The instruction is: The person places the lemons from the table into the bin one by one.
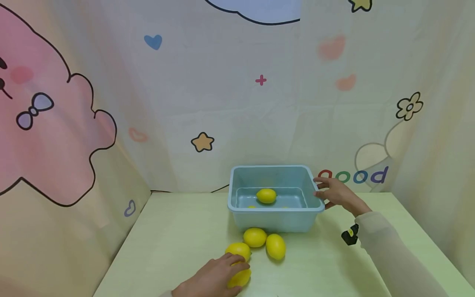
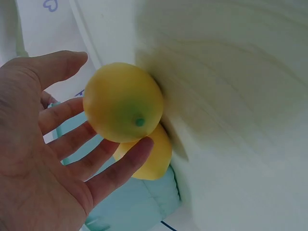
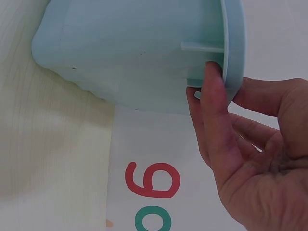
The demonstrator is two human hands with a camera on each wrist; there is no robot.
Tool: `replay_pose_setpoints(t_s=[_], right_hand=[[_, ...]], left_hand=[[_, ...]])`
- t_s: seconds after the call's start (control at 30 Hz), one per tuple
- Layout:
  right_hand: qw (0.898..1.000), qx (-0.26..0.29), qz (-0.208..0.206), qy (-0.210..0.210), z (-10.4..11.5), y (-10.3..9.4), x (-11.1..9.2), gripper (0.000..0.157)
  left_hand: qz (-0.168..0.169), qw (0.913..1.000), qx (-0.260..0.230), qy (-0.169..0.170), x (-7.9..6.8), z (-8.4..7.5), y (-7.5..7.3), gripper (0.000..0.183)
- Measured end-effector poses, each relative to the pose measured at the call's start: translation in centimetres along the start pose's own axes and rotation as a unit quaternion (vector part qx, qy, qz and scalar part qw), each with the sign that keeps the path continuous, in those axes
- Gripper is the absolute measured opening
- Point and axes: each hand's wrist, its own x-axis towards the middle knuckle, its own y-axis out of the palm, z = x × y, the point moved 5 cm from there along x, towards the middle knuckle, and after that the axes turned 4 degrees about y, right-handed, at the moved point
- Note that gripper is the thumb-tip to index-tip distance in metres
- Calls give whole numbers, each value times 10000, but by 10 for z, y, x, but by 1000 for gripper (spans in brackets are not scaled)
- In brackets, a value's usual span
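Observation:
A light blue plastic basin (image 1: 274, 220) stands at the back of the table, with a lemon (image 1: 266, 196) lying inside and bits of yellow just showing over its front rim. My right hand (image 1: 335, 193) holds the basin's right rim, thumb on one side and fingers under the lip (image 3: 234, 48). My left hand (image 1: 219, 274) reaches over the nearest lemon (image 1: 240, 279), its fingers spread around the fruit (image 2: 122, 101) and the thumb apart from it. Just beyond lies another lemon (image 1: 237, 250), seen partly behind the first in the left wrist view.
Two more lemons, one at the basin's front (image 1: 255, 237) and one to its right (image 1: 276, 246), lie on the pale table (image 1: 178, 231). A printed curtain (image 1: 237, 107) hangs behind the table. A small black object (image 1: 350, 235) shows by the right sleeve.

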Motion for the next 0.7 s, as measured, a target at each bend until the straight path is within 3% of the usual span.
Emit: replay_pose_setpoints(t_s=[0.23, 0.5, 0.7], right_hand=[[10000, 3, -4, 37, -3, 0, 2, 70], [10000, 30, -11, 2, -3, 0, 3, 70], [10000, 28, -33, -8, -2, 0, 1, 69]], left_hand=[[162, 9998, -115, 28, 7, 4, 11, 46], [657, 9959, -558, -277, 8, 6, 24, 48], [837, 9942, -596, -327, 7, 5, 25, 43]])
